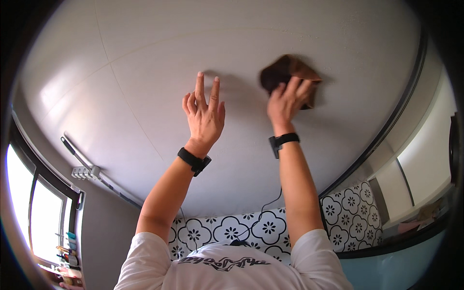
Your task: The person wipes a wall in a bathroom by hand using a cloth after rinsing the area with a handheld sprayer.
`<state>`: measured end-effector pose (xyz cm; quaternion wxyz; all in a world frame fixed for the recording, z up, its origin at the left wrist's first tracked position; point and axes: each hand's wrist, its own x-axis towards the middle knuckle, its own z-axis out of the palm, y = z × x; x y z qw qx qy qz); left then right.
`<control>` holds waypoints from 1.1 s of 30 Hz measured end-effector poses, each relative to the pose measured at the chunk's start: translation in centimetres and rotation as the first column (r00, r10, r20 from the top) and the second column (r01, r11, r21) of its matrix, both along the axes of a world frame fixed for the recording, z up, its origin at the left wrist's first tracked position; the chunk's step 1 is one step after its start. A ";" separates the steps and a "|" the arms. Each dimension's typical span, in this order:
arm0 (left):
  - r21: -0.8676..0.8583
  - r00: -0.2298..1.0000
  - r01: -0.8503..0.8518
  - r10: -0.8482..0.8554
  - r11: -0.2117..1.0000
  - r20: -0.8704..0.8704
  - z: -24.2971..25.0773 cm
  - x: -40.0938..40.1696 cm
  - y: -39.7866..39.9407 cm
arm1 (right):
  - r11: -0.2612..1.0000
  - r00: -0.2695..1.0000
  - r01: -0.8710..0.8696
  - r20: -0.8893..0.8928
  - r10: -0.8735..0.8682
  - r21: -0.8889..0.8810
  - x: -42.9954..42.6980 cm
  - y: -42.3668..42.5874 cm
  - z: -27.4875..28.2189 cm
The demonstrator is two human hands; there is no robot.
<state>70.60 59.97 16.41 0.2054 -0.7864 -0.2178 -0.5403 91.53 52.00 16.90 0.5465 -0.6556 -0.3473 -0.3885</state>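
My right hand (pixel 286 103) presses a folded brown cloth (pixel 277 74) against a pale, smooth wall (pixel 152 98). The cloth is slightly blurred, and its lighter side shows along the upper right fold. To the left, my left hand (pixel 204 116) is raised in front of the same wall with two fingers extended and the others partly curled. It holds nothing; whether its fingertips touch the wall is hard to tell. Small droplets or specks dot the wall above and right of the cloth.
On the left, a long-handled pole (pixel 78 156) hangs from a grey hook rack (pixel 87 172). Beside it, a window (pixel 43 206) has bottles (pixel 69 259) on its sill. Patterned floor tiles (pixel 232 232) lie below. A dark frame edge (pixel 384 134) borders the wall on the right.
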 end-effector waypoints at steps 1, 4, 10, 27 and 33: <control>-0.013 1.000 -0.028 0.028 1.000 -0.004 0.0 -0.2 -0.2 | 0.993 0.992 0.119 -0.035 -0.118 0.024 2.3 -0.5 -0.6; -0.047 0.998 -0.055 0.055 0.997 -0.012 0.0 -1.0 -0.2 | 0.968 0.947 0.211 -0.274 -0.169 0.132 8.0 -2.6 -0.4; -0.091 1.000 -0.008 0.009 0.996 0.008 0.4 -0.7 -0.1 | 0.957 0.977 0.168 -0.167 -0.129 0.239 4.7 2.4 1.7; -0.064 0.998 0.002 0.002 0.998 0.059 -0.4 -0.5 0.0 | 0.945 0.792 0.308 -0.579 -0.192 0.109 14.3 -5.8 12.5; -0.124 0.999 -0.039 0.041 0.991 0.012 -1.5 -0.2 0.4 | 0.965 0.851 0.229 0.507 -0.137 -0.124 -2.7 1.8 14.6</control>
